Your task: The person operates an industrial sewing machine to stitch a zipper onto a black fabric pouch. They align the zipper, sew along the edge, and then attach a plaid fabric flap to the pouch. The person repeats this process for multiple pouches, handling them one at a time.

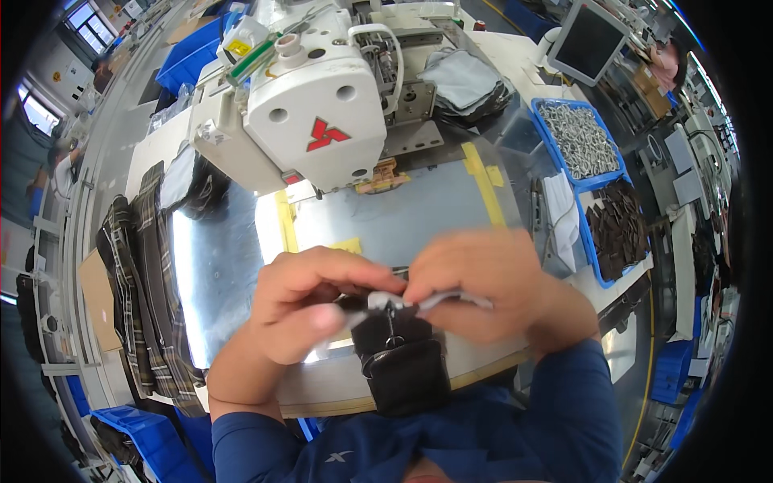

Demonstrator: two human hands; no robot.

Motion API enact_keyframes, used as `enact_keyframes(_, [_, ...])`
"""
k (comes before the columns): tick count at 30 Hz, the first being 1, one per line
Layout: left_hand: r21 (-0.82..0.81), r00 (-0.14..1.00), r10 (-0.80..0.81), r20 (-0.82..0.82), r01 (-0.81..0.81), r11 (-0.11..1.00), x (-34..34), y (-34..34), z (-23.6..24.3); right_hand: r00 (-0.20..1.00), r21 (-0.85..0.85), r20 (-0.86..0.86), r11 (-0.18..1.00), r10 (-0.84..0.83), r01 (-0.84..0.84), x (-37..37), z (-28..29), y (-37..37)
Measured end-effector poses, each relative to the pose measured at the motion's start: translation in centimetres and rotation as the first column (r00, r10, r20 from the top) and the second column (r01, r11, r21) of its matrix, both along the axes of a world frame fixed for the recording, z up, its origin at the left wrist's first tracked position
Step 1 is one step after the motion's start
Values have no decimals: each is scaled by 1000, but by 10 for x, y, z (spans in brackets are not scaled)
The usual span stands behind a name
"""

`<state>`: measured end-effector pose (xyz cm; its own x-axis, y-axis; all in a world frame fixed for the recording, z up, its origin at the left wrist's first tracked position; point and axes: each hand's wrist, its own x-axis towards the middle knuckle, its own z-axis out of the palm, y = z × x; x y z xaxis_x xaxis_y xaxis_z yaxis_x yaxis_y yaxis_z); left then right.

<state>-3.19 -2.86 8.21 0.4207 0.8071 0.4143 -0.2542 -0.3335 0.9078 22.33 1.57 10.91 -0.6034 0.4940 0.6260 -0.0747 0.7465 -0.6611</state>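
Pouch (407,378), black, in the head view at near centre, by the near edge of the worktop (318,390), with a small ring (394,341) on its upper face. Left hand (294,302) just left of the pouch's far end, index finger stretched across to the right hand (483,278), thumb blurred and apart from it; grip partly open, cannot tell whether on anything. Right grip pinched closed on a pale strip (460,297), one end poking out to the right. Between the two hands, at the pouch's far end, a white piece (386,301), too blurred to make out.

Beyond the hands, a metal plate (403,205) with yellow tape (485,193) at left and right. Farther off, left of centre, a white sewing machine (314,113), green tool (251,63) on top. Right of the machine, piled cloth (463,84), pale and dark. At right, two blue trays (600,181): silvery rings (576,137) in the far one, dark brown pieces (616,229) in the near one. Just left of these, white cloth (561,213). At left, plaid cloth (149,274) laid lengthwise. At far right, a screen (588,40).
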Motion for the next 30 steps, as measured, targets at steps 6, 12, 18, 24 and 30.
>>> enact_keyframes(6, [367, 938, 286, -196, -200, 908, 8, -3, -1, 999, -109, 44, 994, -18, 22, 1, 0, 8])
enact_keyframes(12, [454, 911, 341, -233, -208, 866, 13, -3, -1, 993, -82, 83, 994, 82, -75, 4, 5, 9])
enact_keyframes(18, [613, 879, 387, -279, -147, 776, 18, -5, 0, 992, 283, 122, 959, -17, -18, 6, 14, -5])
enact_keyframes(24, [665, 856, 434, -280, -153, 731, 22, -4, -4, 979, 470, 174, 883, -110, 16, 6, 11, -10])
enact_keyframes(30, [663, 876, 426, -226, -181, 726, 26, 2, -13, 987, 495, 85, 865, -139, 79, 2, 7, -8])
